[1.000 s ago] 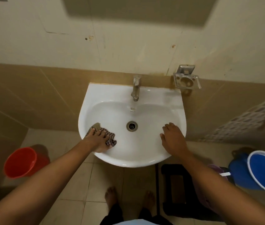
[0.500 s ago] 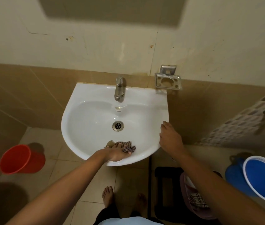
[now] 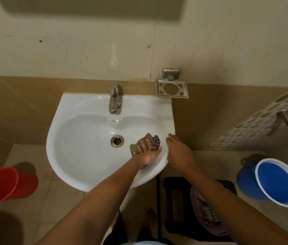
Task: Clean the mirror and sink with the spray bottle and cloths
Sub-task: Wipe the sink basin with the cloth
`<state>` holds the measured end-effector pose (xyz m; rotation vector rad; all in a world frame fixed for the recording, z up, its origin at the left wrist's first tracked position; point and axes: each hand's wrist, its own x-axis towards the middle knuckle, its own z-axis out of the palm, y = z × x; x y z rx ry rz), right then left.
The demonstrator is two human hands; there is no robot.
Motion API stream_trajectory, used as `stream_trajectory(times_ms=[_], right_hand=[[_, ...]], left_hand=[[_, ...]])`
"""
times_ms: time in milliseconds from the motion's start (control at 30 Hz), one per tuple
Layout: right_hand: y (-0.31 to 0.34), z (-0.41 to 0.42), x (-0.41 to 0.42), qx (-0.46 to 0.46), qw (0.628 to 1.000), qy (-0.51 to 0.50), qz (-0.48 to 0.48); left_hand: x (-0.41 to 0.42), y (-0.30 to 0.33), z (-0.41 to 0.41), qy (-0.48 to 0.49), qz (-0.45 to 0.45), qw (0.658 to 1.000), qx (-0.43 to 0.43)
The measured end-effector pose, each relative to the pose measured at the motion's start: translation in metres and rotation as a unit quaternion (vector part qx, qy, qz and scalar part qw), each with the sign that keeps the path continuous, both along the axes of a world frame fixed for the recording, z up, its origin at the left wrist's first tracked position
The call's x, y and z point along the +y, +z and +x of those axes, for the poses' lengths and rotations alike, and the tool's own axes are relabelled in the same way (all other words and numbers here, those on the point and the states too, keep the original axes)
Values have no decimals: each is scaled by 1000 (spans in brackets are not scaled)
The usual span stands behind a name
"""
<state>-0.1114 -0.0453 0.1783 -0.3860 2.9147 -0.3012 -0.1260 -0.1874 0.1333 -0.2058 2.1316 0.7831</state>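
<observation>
Sink (image 3: 79, 156), cloth (image 3: 151, 141) now wiped rightward

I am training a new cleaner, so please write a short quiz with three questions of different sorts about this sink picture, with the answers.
1. True or false: the left hand presses the checked cloth inside the sink, right of the drain.
2. Where does the right hand rest?
A. on the tap
B. on the sink's right rim
C. in the blue bucket
3. Fill in: the bucket on the floor to the left of the sink is ____.

Key: 1 true; 2 B; 3 red.
</observation>
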Motion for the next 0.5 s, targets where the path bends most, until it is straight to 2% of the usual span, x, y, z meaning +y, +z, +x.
stream_trajectory(times_ms=[167, 233, 267, 300, 333, 400, 467, 500], right_hand=[[-2, -1, 0, -16, 1000, -2, 7], [-4, -2, 0, -18, 1000, -9, 1], [-5, -2, 0, -19, 1000, -13, -3], [-5, -3, 1, -18, 1000, -16, -6], [-5, -3, -1, -16, 1000, -19, -9], [-5, -3, -3, -11, 999, -29, -13], [-5, -3, -4, -8, 999, -38, -11], [-6, -3, -6, -5, 999, -40, -9]], left_hand=[[10, -12, -12, 73, -6, 993, 92], [1, -11, -11, 193, 77, 975, 74], [-8, -6, -9, 295, 155, 942, 46], [-18, 3, -4, 387, 241, 890, 25], [-31, 9, 0, 459, 339, 822, 10], [-64, 24, 8, 549, 477, 686, -14], [-103, 36, 14, 620, 511, 595, 8], [-123, 42, 13, 647, 499, 575, 33]])
